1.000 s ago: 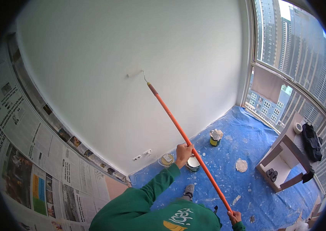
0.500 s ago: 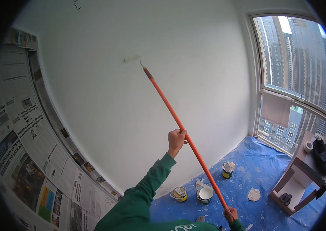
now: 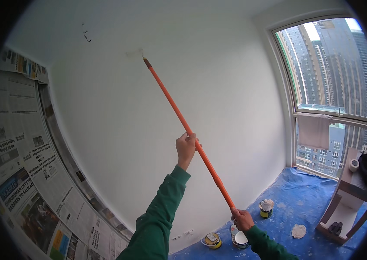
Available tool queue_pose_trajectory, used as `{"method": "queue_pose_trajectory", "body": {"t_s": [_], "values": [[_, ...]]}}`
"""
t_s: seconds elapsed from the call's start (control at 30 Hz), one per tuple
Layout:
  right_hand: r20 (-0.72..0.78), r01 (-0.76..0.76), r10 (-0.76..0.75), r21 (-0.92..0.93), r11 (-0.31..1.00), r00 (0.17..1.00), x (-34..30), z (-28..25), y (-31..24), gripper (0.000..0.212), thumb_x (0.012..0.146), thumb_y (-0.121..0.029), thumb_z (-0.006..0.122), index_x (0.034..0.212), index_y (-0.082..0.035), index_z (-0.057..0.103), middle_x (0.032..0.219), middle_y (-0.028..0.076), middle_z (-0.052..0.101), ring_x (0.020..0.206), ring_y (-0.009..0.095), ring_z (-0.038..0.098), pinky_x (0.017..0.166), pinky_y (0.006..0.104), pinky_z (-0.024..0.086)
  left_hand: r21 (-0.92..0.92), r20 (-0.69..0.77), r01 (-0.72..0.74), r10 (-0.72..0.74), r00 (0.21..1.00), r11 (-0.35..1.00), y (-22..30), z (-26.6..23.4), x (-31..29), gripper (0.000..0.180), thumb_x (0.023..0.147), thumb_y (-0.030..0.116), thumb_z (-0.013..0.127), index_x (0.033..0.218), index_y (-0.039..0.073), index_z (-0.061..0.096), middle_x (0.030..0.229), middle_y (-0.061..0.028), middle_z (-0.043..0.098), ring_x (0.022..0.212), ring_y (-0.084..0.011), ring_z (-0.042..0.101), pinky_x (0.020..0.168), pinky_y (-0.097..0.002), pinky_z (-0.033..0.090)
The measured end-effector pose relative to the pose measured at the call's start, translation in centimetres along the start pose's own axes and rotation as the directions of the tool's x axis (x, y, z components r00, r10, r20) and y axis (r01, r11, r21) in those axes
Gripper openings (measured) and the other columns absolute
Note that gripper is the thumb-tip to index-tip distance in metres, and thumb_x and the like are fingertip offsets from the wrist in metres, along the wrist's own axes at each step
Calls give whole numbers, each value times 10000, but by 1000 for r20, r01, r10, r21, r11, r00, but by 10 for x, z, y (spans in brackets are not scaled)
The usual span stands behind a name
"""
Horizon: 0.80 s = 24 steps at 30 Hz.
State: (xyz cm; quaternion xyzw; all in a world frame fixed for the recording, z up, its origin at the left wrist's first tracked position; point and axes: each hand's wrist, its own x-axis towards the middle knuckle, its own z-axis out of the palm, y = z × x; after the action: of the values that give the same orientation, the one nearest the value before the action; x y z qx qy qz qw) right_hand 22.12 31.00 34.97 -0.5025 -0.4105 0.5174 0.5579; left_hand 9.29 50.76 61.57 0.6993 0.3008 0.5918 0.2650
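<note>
Orange and stiff-looking, the extension pole (image 3: pixel 210 166), probably light but tip-heavy, is best held where fingers of the left hand (image 3: pixel 186 150) and right hand (image 3: pixel 243 220) are wrapped, mid-length and low, its blurred paint roller (image 3: pixel 133 53) set against the wall (image 3: pixel 226 99) between left and right edges.

Orange pole (image 3: pixel 170 102); green sleeves (image 3: pixel 161 212); blue sheet (image 3: pixel 305 190)
</note>
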Motion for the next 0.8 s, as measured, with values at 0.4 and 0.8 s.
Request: {"method": "queue_pose_trajectory", "body": {"t_s": [0.4, 0.8], "values": [[101, 103, -97, -53, 993, 990, 32, 69, -173, 569, 857, -584, 489, 753, -26, 529, 523, -13, 401, 377, 91, 376, 336, 252, 312, 84, -83, -130, 137, 987, 988, 74, -22, 98, 377, 957, 254, 369, 894, -70, 550, 643, -124, 591, 467, -212, 596, 494, -329, 500], [-55, 266, -299, -322, 908, 953, 32, 44, -163, 606, 896, -543, 441, 765, 24, 607, 615, 70, 553, 523, 170, 546, 510, 316, 454, 136, -137, -112, 130, 982, 984, 82, -1, 127, 384, 963, 258, 306, 1005, -65, 511, 663, -132, 578, 492, -241, 596, 521, -349, 535]]}}
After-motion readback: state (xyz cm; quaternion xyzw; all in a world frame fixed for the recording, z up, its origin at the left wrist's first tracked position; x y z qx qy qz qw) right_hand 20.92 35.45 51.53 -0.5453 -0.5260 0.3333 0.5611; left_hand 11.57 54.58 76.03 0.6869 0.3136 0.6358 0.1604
